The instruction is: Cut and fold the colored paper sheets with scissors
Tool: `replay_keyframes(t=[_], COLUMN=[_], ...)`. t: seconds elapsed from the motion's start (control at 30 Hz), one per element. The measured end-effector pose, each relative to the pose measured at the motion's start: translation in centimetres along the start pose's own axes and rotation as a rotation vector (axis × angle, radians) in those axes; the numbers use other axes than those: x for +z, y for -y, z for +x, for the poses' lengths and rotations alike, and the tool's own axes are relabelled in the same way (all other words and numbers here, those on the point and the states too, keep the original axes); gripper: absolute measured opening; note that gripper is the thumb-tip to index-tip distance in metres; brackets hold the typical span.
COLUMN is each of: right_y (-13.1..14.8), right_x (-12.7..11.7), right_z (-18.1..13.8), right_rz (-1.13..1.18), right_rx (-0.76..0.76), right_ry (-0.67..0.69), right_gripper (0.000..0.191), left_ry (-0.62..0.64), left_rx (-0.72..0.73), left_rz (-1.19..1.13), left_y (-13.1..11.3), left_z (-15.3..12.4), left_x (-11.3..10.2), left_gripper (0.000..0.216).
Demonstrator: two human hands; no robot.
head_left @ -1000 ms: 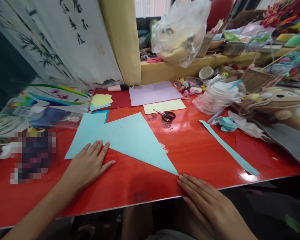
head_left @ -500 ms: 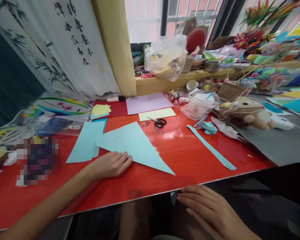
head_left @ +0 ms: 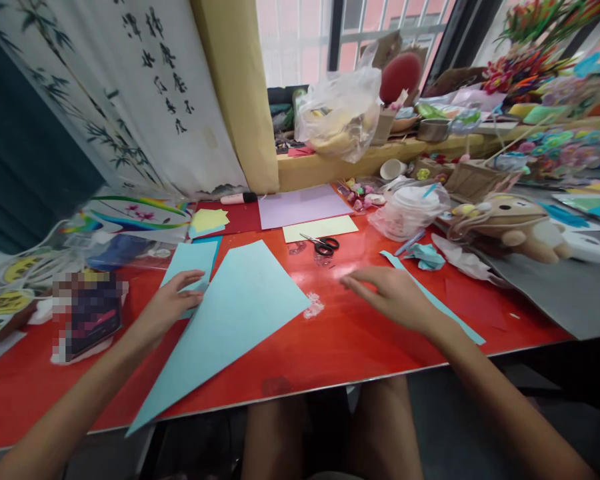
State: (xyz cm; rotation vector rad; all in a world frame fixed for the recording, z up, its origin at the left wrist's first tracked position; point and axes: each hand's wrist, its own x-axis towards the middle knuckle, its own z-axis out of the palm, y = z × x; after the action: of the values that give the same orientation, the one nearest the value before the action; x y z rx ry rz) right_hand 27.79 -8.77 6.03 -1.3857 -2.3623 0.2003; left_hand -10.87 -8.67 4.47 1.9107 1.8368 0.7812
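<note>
A large light-blue sheet of paper [head_left: 240, 307] lies slantwise on the red table, its long tip sticking out past the front edge. Beside its left edge is my left hand [head_left: 177, 300], thumb and fingers apart, fingertips close to the sheet. That hand covers part of a second blue paper [head_left: 203, 257]. My right hand [head_left: 395, 293] hovers over the table to the right of the sheet, fingers bent and tips together, with nothing visible in them. Under its wrist passes a narrow blue paper strip [head_left: 460, 320]. Black-handled scissors [head_left: 325, 245] lie beyond the large sheet.
A crumpled blue paper [head_left: 427, 256] and a plastic-wrapped cup [head_left: 410, 207] stand right of the scissors. Purple paper [head_left: 303, 205], pale yellow paper [head_left: 320, 229] and a marker [head_left: 237, 198] lie at the back. A plush toy [head_left: 515, 223] rests on the grey surface at right.
The large blue sheet has been turned, its long tip swinging from the right to the front left. My left hand moved left and away from it; my right hand rose from my lap over the table.
</note>
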Motion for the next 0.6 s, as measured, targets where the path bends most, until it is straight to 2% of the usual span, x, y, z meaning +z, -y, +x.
replay_keyframes(t=[0.07,0.13,0.23,0.33,0.4,0.5,0.6], right_y=[-1.0,-2.3,-4.4,-5.6,-6.0,-6.2,-6.0], right_x=[0.7,2.0,4.5,6.4,6.9,7.0,6.5], right_z=[3.5,6.6,9.3,10.0,9.9,9.5,9.2], right_rz=[-0.057,-0.063,-0.058,-0.049,-0.034,0.004,0.032], right_rx=[0.127,0.134,0.130,0.151,0.198,0.313,0.396], right_ry=[0.051,0.060,0.054,0.021,0.008,0.022,0.058], right_gripper=[0.034,0.031,0.027,0.028,0.028,0.033,0.038], left_ry=[-0.094,-0.183,-0.248,-0.199,-0.169,-0.184,-0.283], left_rx=[0.206,0.383,0.513,0.458,0.414,0.388,0.341], left_rz=[0.197,0.358,0.499,0.472,0.420,0.297,0.089], left_y=[0.0,0.1,1.2,2.2,2.0,0.3,-1.6], left_z=[0.3,0.6,1.4,2.0,2.0,1.8,2.3], left_x=[-0.4,-0.5,-0.1,0.7,1.0,1.0,0.9], left_gripper=[0.024,0.025,0.028,0.027,0.028,0.025,0.020])
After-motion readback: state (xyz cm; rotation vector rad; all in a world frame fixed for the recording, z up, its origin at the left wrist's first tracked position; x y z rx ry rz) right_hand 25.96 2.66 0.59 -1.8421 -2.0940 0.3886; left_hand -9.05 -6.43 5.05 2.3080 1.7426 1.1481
